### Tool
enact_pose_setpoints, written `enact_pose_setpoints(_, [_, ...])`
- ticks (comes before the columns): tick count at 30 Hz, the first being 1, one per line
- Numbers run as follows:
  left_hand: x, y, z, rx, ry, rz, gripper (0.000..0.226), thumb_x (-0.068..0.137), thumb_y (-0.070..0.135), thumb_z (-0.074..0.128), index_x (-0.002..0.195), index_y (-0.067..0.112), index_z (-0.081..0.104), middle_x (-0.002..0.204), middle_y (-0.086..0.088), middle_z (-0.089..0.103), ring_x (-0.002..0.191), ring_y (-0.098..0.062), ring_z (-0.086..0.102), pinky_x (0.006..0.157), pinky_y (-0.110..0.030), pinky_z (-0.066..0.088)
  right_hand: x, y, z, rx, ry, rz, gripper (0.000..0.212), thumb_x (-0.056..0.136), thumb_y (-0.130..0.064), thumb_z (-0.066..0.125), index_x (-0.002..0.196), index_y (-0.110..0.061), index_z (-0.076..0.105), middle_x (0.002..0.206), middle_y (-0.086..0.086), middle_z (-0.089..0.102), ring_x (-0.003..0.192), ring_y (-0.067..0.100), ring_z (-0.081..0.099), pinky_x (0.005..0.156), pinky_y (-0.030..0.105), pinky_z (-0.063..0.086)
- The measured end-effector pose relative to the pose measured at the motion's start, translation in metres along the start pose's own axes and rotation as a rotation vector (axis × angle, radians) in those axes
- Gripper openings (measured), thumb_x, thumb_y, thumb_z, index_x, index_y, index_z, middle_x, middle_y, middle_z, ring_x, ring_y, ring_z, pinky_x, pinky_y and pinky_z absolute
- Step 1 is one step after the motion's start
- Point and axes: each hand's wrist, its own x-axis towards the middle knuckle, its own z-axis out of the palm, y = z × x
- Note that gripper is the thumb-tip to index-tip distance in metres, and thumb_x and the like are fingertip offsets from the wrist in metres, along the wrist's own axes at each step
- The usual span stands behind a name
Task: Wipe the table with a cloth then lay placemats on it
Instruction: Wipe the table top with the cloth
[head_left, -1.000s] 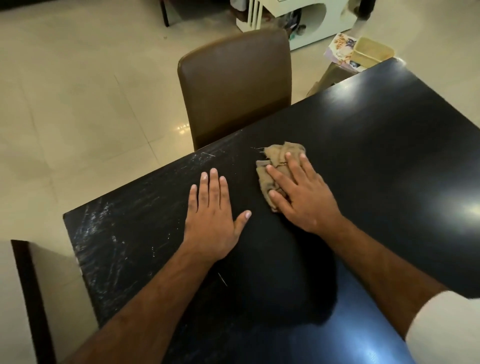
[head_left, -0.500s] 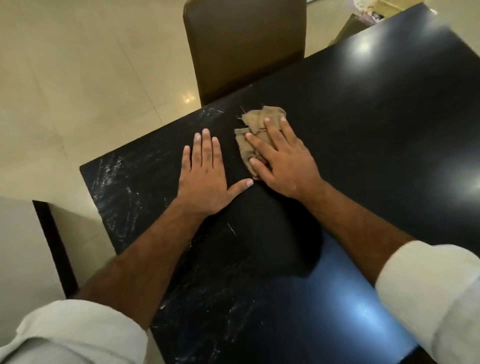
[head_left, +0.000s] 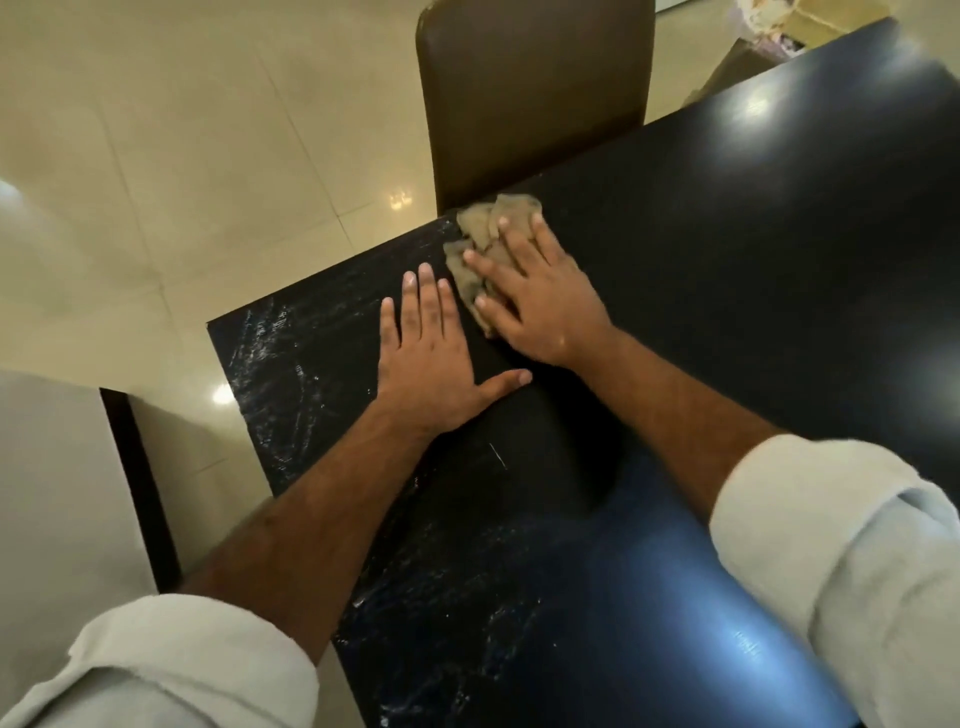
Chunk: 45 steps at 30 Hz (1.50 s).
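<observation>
A crumpled tan cloth (head_left: 480, 234) lies on the glossy black table (head_left: 753, 291), close to its far left edge. My right hand (head_left: 535, 296) presses flat on the cloth with straight, spread fingers, covering its near part. My left hand (head_left: 428, 353) rests flat on the bare tabletop just left of it, thumb stretched out toward the right wrist. White smears and scratches mark the table's left corner (head_left: 275, 358). No placemats are in view.
A brown leather chair (head_left: 530, 98) stands pushed against the table's far edge, right behind the cloth. Cardboard boxes and papers (head_left: 779, 31) sit on the floor at the top right. A dark chair frame (head_left: 140, 483) stands at the left. Cream tile floor surrounds the table.
My right hand has slid the cloth left and toward the far edge near the chair. The left hand stays flat beside it. The camera has tilted down and come closer.
</observation>
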Motion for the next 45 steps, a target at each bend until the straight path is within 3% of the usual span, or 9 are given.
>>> enact_pose_setpoints(5, [-0.014, -0.023, -0.006, 0.002, -0.062, -0.026, 0.159, 0.067, 0.117, 0.017, 0.168, 0.003, -0.028, 0.174, -0.019, -0.042, 0.163, -0.035, -0.036, 0.136, -0.059, -0.011, -0.087, 0.042, 0.001, -0.037, -0.054, 0.078, 0.069, 0.11, -0.072, 0.03, 0.173, -0.052, 0.011, 0.186, 0.002, 0.0, 0.171, 0.036, -0.001, 0.127, 0.068, 0.032])
enact_pose_setpoints(11, [-0.013, -0.025, -0.003, -0.003, -0.037, -0.011, 0.159, 0.067, 0.117, 0.017, 0.168, 0.004, -0.028, 0.174, -0.018, -0.041, 0.163, -0.036, -0.035, 0.136, -0.058, -0.011, 0.006, 0.052, -0.012, 0.051, 0.052, 0.449, 0.069, 0.11, -0.071, 0.03, 0.173, -0.047, 0.015, 0.184, 0.013, 0.005, 0.168, 0.049, 0.0, 0.128, 0.073, 0.025])
enact_pose_setpoints(15, [-0.018, -0.027, 0.001, -0.013, -0.014, 0.008, 0.158, 0.067, 0.117, 0.014, 0.169, 0.003, -0.025, 0.176, -0.019, -0.038, 0.165, -0.036, -0.033, 0.137, -0.059, -0.009, 0.048, -0.018, -0.002, 0.006, 0.039, 0.212, 0.07, 0.109, -0.07, 0.03, 0.174, -0.045, 0.02, 0.184, 0.012, 0.007, 0.168, 0.05, 0.001, 0.128, 0.072, 0.027])
enact_pose_setpoints(21, [-0.02, -0.045, -0.01, -0.035, -0.084, 0.1, 0.164, 0.063, 0.119, 0.026, 0.169, 0.006, -0.027, 0.174, -0.015, -0.042, 0.164, -0.031, -0.036, 0.137, -0.053, -0.013, -0.046, -0.031, 0.013, -0.01, 0.01, 0.056, 0.069, 0.11, -0.07, 0.029, 0.174, -0.048, 0.015, 0.186, 0.005, 0.005, 0.171, 0.038, -0.001, 0.128, 0.066, 0.028])
enact_pose_setpoints(30, [-0.038, -0.051, -0.011, 0.024, -0.16, 0.155, 0.166, 0.062, 0.119, 0.032, 0.166, 0.007, -0.033, 0.172, -0.014, -0.046, 0.162, -0.033, -0.039, 0.136, -0.058, -0.014, -0.069, 0.028, 0.011, 0.071, 0.135, 0.567, 0.067, 0.109, -0.067, 0.033, 0.172, -0.042, 0.029, 0.183, 0.014, 0.014, 0.167, 0.05, 0.009, 0.124, 0.074, 0.033])
enact_pose_setpoints(35, [-0.045, -0.054, -0.014, 0.014, -0.179, 0.179, 0.173, 0.055, 0.121, 0.037, 0.167, 0.008, -0.031, 0.173, -0.014, -0.044, 0.162, -0.033, -0.038, 0.135, -0.058, -0.013, -0.116, -0.047, 0.032, 0.042, 0.086, 0.255, 0.067, 0.109, -0.064, 0.034, 0.173, -0.043, 0.028, 0.184, 0.01, 0.013, 0.169, 0.045, 0.006, 0.123, 0.07, 0.037])
enact_pose_setpoints(39, [-0.045, -0.058, -0.029, -0.02, -0.267, 0.187, 0.18, 0.048, 0.118, 0.052, 0.168, 0.012, -0.03, 0.173, -0.01, -0.045, 0.162, -0.029, -0.038, 0.133, -0.054, -0.018, -0.207, -0.078, 0.042, 0.077, 0.028, 0.213, 0.066, 0.11, -0.064, 0.036, 0.173, -0.047, 0.026, 0.186, 0.004, 0.008, 0.172, 0.037, -0.002, 0.124, 0.059, 0.037])
enact_pose_setpoints(42, [-0.061, -0.047, -0.03, -0.073, -0.255, 0.221, 0.167, 0.059, 0.114, 0.051, 0.169, 0.019, -0.032, 0.175, -0.005, -0.043, 0.162, -0.027, -0.038, 0.131, -0.055, -0.021, -0.225, -0.071, 0.038, 0.159, -0.061, 0.186, 0.067, 0.111, -0.067, 0.038, 0.173, -0.051, 0.018, 0.186, -0.002, -0.004, 0.171, 0.031, -0.012, 0.128, 0.061, 0.03])
enact_pose_setpoints(45, [-0.098, -0.008, -0.006, -0.112, -0.102, 0.32, 0.121, 0.092, 0.099, 0.026, 0.172, 0.024, -0.026, 0.178, 0.0, -0.036, 0.166, -0.025, -0.032, 0.135, -0.059, -0.013, -0.231, -0.05, 0.023, 0.398, 0.025, 0.221, 0.064, 0.112, -0.062, 0.038, 0.173, -0.048, 0.021, 0.186, -0.006, 0.01, 0.172, 0.024, 0.001, 0.128, 0.067, 0.03])
